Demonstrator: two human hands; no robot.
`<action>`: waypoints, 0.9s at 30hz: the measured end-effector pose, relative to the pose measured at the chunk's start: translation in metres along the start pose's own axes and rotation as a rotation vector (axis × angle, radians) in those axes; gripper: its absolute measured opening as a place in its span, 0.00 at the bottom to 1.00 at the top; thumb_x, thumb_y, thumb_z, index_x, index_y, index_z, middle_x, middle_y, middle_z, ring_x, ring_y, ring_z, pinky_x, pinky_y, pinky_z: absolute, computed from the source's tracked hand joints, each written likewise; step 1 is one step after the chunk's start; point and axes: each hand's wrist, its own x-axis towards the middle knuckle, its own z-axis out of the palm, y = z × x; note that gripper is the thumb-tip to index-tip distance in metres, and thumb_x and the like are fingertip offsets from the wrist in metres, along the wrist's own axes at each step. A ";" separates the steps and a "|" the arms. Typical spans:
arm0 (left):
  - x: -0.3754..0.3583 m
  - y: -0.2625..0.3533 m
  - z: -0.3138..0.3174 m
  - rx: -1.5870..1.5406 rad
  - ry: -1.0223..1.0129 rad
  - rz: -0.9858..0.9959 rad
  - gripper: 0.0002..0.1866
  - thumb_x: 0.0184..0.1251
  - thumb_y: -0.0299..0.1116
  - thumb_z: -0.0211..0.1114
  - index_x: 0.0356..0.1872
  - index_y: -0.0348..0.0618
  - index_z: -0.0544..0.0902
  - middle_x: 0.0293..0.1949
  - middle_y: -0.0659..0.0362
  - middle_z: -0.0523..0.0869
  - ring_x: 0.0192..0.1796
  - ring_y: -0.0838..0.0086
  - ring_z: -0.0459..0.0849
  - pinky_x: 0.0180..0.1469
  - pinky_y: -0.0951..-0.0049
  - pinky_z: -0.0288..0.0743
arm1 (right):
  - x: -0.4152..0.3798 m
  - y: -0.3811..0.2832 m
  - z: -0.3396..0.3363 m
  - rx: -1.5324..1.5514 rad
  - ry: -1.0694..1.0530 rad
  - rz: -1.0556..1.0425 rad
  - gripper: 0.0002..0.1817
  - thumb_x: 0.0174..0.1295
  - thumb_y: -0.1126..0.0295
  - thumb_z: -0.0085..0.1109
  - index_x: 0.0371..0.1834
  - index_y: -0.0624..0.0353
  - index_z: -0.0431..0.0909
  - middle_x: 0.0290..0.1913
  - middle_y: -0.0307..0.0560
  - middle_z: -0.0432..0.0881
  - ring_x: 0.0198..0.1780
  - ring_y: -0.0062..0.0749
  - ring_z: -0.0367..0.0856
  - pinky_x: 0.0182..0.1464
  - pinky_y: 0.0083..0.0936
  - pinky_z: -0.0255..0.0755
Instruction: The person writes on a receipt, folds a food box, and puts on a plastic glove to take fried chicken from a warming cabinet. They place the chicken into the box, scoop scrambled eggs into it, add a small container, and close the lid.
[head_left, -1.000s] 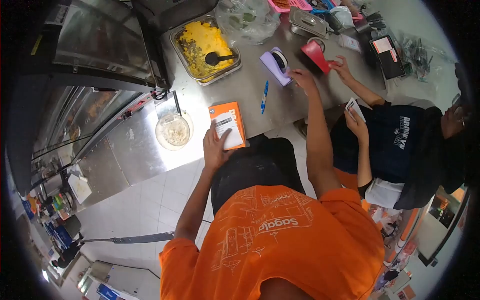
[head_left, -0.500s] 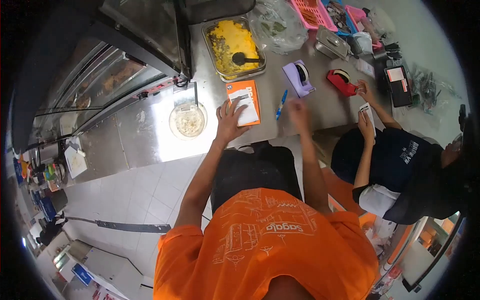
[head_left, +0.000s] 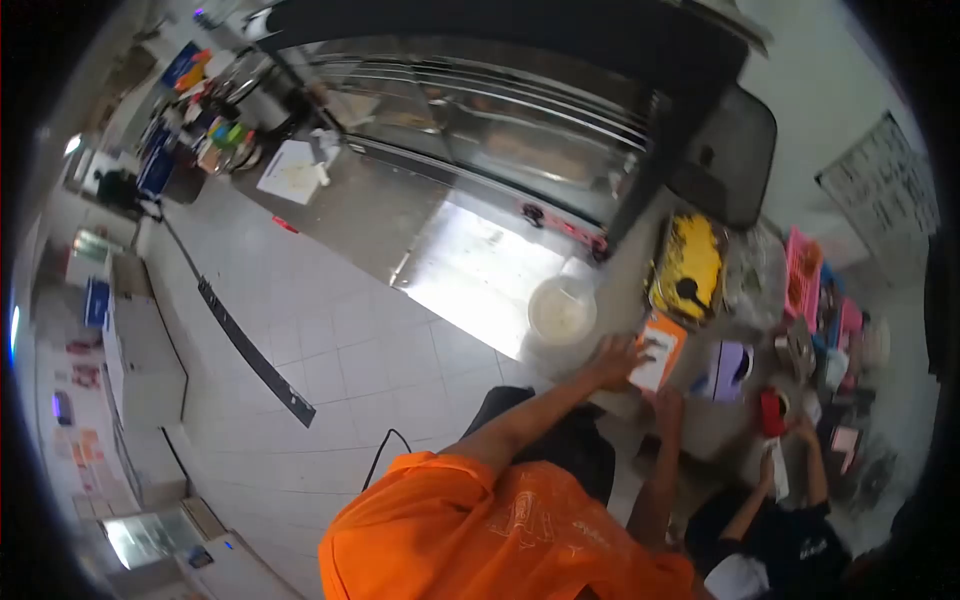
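Observation:
My left hand (head_left: pixel 617 358) lies flat with fingers spread on the left side of an orange booklet (head_left: pixel 668 343) that has a white slip on top. The booklet rests on the steel counter (head_left: pixel 620 300). My right hand (head_left: pixel 668 404) is just below the booklet at the counter's near edge. It is small and blurred, so I cannot tell whether it holds anything. A purple tape dispenser (head_left: pixel 733 368) stands to the right of the booklet.
A round lidded tub (head_left: pixel 562 312) sits left of the booklet, and a tray of yellow food (head_left: pixel 688 268) with a black spoon lies behind it. A red tape dispenser (head_left: pixel 770 412), a pink basket (head_left: pixel 803 280) and a co-worker's hands (head_left: pixel 790 450) are at right. A glass display case (head_left: pixel 500 120) runs along the back.
The camera has swung up and away, so the counter now looks small at right. My right hand has come back from the tape dispensers to the booklet's near edge. My left hand stays on the booklet.

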 end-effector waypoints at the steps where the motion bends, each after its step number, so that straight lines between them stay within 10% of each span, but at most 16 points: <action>1: -0.005 0.004 -0.013 -0.036 -0.012 0.003 0.51 0.40 0.47 0.81 0.72 0.64 0.65 0.79 0.62 0.47 0.78 0.50 0.51 0.62 0.29 0.57 | 0.001 -0.030 -0.028 -0.164 -0.113 0.015 0.25 0.52 0.52 0.73 0.44 0.60 0.83 0.36 0.55 0.84 0.41 0.52 0.83 0.45 0.41 0.74; 6: -0.021 -0.006 -0.005 -0.294 0.160 0.126 0.42 0.49 0.33 0.73 0.71 0.56 0.67 0.78 0.54 0.53 0.78 0.52 0.53 0.67 0.37 0.57 | 0.060 0.058 -0.004 -0.605 0.129 -0.599 0.27 0.53 0.51 0.71 0.49 0.59 0.80 0.43 0.59 0.80 0.49 0.53 0.78 0.53 0.47 0.70; 8: -0.040 -0.012 -0.032 -0.553 0.219 0.139 0.36 0.53 0.26 0.66 0.69 0.50 0.69 0.74 0.51 0.62 0.75 0.53 0.60 0.71 0.49 0.58 | 0.056 -0.023 -0.010 0.143 0.138 -0.102 0.49 0.49 0.55 0.74 0.74 0.51 0.57 0.72 0.61 0.62 0.72 0.54 0.61 0.72 0.44 0.58; 9: -0.066 -0.010 -0.068 -0.689 0.088 0.077 0.34 0.54 0.23 0.62 0.67 0.47 0.71 0.71 0.49 0.66 0.73 0.53 0.63 0.72 0.55 0.59 | 0.055 -0.064 -0.002 0.131 0.124 -0.138 0.49 0.49 0.55 0.74 0.74 0.51 0.57 0.72 0.61 0.62 0.72 0.54 0.61 0.72 0.44 0.58; 11: -0.110 -0.027 -0.058 -0.690 0.520 0.137 0.30 0.51 0.19 0.57 0.61 0.43 0.75 0.57 0.52 0.77 0.57 0.56 0.78 0.57 0.64 0.74 | 0.050 -0.122 0.019 -0.340 0.389 0.029 0.48 0.46 0.57 0.73 0.72 0.51 0.60 0.72 0.62 0.60 0.73 0.57 0.59 0.71 0.51 0.58; 21: -0.365 -0.123 -0.066 -0.593 0.907 -0.771 0.14 0.62 0.19 0.58 0.48 0.41 0.83 0.43 0.55 0.87 0.45 0.67 0.86 0.48 0.71 0.79 | 0.052 -0.055 -0.044 -0.616 0.744 -0.360 0.36 0.59 0.49 0.66 0.65 0.60 0.69 0.63 0.58 0.74 0.66 0.57 0.69 0.65 0.49 0.65; 24: -0.407 -0.144 -0.086 -0.751 1.059 -0.952 0.08 0.70 0.25 0.59 0.45 0.39 0.84 0.31 0.60 0.85 0.34 0.77 0.84 0.39 0.77 0.78 | 0.089 -0.121 -0.041 0.268 0.595 -0.091 0.18 0.71 0.65 0.53 0.58 0.65 0.76 0.53 0.57 0.82 0.56 0.48 0.81 0.59 0.36 0.74; 27: -0.449 -0.177 -0.114 -0.959 1.052 -1.066 0.08 0.74 0.31 0.59 0.44 0.39 0.85 0.23 0.64 0.81 0.27 0.86 0.78 0.29 0.82 0.73 | 0.123 -0.293 0.019 0.438 0.477 -0.489 0.15 0.74 0.72 0.46 0.57 0.66 0.76 0.55 0.54 0.81 0.58 0.34 0.78 0.63 0.28 0.67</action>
